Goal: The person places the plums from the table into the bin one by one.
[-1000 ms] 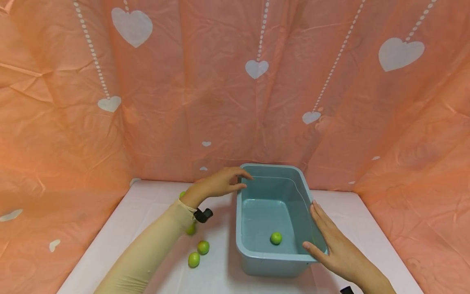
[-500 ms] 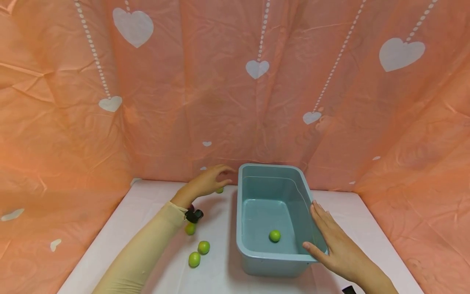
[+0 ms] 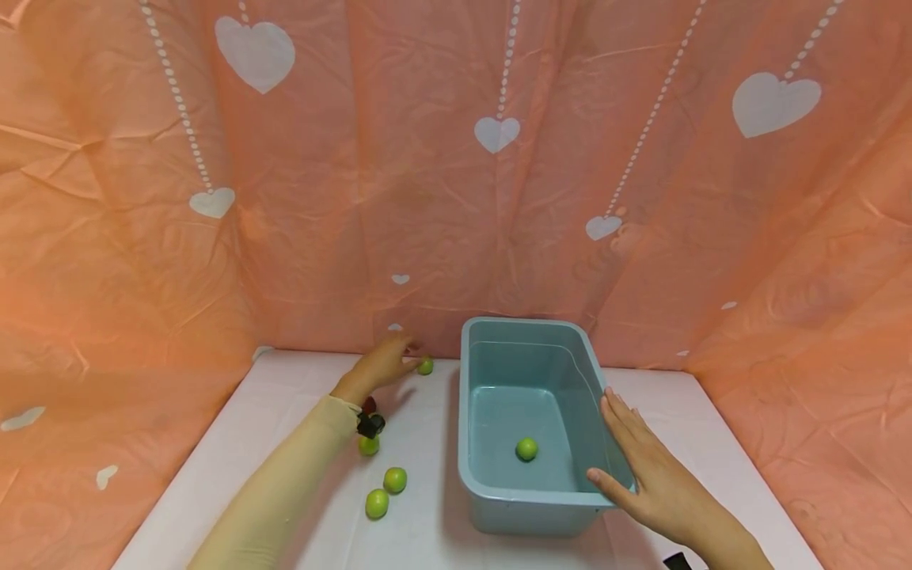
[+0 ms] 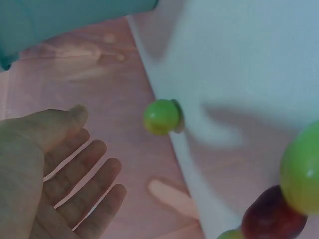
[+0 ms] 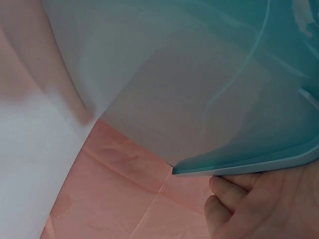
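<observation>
A blue-grey plastic tub [image 3: 464, 443] stands on the white table, with one green ball [image 3: 526, 449] inside it. My right hand [image 3: 636, 463] lies flat with straight fingers along the tub's right rim; in the right wrist view its fingers [image 5: 249, 199] sit just under that rim [image 5: 249, 162]. My left hand [image 3: 388, 360] is open, left of the tub's far corner, fingertips next to a green ball [image 3: 425, 366] near the table's back edge. In the left wrist view the palm [image 4: 60, 169] faces that ball [image 4: 162, 117] with a gap between them.
Three more green balls [image 3: 368, 445], [image 3: 395, 480], [image 3: 376, 503] lie left of the tub, beside my left forearm. A dark red ball [image 3: 369, 404] sits by the wrist. An orange curtain [image 3: 456, 198] with white hearts closes off the back and sides.
My left hand has left the tub's far left rim and moved left and down to the green ball at the back. The ball inside the tub rolled slightly away. The right hand stayed.
</observation>
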Demonstrator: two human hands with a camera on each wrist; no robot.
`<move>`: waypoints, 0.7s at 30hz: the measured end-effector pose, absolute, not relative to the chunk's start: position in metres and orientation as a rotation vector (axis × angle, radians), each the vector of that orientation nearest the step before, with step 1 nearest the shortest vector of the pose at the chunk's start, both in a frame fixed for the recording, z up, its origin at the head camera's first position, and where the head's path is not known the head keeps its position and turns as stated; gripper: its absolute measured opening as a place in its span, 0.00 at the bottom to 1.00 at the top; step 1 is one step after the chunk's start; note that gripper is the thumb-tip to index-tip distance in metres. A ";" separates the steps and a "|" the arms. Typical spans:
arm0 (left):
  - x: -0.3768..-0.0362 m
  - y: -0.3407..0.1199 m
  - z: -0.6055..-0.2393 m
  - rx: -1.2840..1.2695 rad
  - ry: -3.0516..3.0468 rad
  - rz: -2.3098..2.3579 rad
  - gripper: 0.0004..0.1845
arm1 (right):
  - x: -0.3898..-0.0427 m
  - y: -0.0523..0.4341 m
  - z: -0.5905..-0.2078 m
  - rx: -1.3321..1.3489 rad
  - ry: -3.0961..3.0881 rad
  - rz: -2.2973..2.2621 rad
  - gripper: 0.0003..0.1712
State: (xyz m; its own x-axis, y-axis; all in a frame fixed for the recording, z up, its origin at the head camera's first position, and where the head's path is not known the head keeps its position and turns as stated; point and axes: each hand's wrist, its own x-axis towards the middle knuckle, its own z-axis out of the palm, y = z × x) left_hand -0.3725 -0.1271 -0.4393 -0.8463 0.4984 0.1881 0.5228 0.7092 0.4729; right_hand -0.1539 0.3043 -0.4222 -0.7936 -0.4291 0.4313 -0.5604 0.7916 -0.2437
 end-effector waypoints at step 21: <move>-0.388 -0.111 -0.465 -0.647 -2.946 -0.772 0.13 | -0.152 0.304 -0.425 0.725 -2.645 0.581 0.56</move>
